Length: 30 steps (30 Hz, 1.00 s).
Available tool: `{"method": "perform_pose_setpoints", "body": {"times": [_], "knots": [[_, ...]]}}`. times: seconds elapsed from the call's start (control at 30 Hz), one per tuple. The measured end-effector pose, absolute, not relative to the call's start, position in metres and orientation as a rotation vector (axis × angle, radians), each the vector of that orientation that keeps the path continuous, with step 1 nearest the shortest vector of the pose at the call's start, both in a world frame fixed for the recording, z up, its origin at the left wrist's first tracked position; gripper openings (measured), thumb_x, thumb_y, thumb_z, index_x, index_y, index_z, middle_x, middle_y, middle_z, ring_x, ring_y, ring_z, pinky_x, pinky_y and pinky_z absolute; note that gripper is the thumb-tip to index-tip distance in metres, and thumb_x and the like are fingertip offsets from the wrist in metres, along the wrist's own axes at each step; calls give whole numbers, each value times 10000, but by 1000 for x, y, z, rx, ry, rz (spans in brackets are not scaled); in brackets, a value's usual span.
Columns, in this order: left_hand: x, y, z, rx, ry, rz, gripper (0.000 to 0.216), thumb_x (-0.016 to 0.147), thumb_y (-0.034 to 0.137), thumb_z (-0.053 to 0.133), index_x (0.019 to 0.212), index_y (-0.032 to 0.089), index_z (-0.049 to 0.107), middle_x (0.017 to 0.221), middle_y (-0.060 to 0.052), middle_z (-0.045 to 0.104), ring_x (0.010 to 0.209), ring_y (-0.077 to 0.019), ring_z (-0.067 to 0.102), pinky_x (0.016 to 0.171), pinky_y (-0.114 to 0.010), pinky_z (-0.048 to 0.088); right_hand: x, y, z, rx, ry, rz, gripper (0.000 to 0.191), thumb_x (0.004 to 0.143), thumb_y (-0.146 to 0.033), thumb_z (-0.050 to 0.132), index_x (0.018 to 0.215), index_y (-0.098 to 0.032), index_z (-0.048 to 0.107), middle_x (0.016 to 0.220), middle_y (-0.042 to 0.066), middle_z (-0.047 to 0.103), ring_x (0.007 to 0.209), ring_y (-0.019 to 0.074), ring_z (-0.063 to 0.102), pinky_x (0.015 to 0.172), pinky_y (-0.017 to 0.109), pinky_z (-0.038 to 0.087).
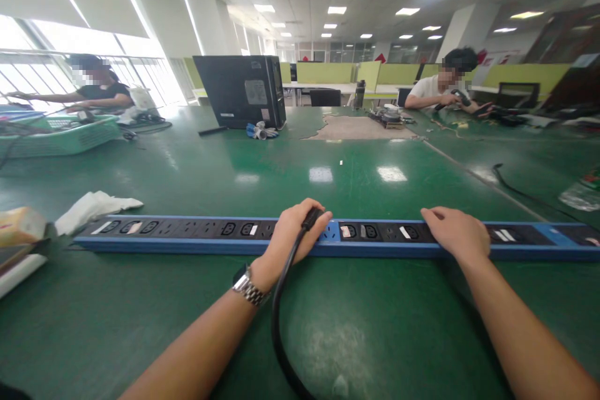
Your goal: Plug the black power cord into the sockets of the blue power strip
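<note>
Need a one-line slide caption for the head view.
Left hand holds a black plug at a long blue power strip; right hand rests on the strip.

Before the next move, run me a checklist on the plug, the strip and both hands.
1. Left hand holds the black plug: ok, fingers closed around it at the power strip.
2. Plug seated in a socket: cannot tell, the hand hides the contact.
3. Right hand steadies the strip: ok, it rests flat on top, open.
4. Strip lies flat on the green table: ok.
5. Black cable free of snags: ok as far as seen; it leaves the picture at the bottom edge.
</note>
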<state>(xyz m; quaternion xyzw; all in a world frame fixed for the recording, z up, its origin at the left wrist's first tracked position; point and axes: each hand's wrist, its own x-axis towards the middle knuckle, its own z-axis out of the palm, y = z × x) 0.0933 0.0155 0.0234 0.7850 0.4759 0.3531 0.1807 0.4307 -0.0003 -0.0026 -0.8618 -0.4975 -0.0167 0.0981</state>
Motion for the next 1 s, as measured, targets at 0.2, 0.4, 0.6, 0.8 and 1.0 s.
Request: {"method": "perform_pose_setpoints", "body": {"times": [0.2,0.4,0.6,0.8,1.0], "knots": [[116,20,13,2440,1440,723,313,967,446,463,960,224,684,838,-35,739,796,-192,694,733,-274,493,427,-1,0,-2561,-1467,-22,584,891,-587,306,1113,-274,746,1088,103,738,985,323,661,847,422,446],[118,13,15,2687,1461,556,275,945,421,528,994,189,668,912,-90,741,866,-254,691,808,-358,500,426,-1,1,-2549,-1494,-34,575,896,-564,302,1079,-256,753,1075,100,741,1003,323,657,861,410,435],[140,15,20,2375,1413,923,280,956,430,519,931,207,687,815,-39,743,770,-183,693,698,-258,483,425,-2,1,-2542,-1504,-41,575,906,-562,291,1074,-265,753,1064,95,744,994,303,661,872,407,431],[209,12,24,2393,1195,838,351,944,517,511,942,223,703,842,-38,754,779,-192,702,686,-265,492,424,-1,2,-2555,-1483,-46,567,905,-564,300,1074,-273,756,1071,93,746,988,283,665,865,393,427],[229,14,17,2462,1327,677,382,956,532,463,947,236,704,858,-69,752,827,-247,715,722,-330,528,423,0,2,-2549,-1480,-38,561,901,-559,308,1077,-272,756,1080,99,743,1001,293,660,860,397,423]]}}
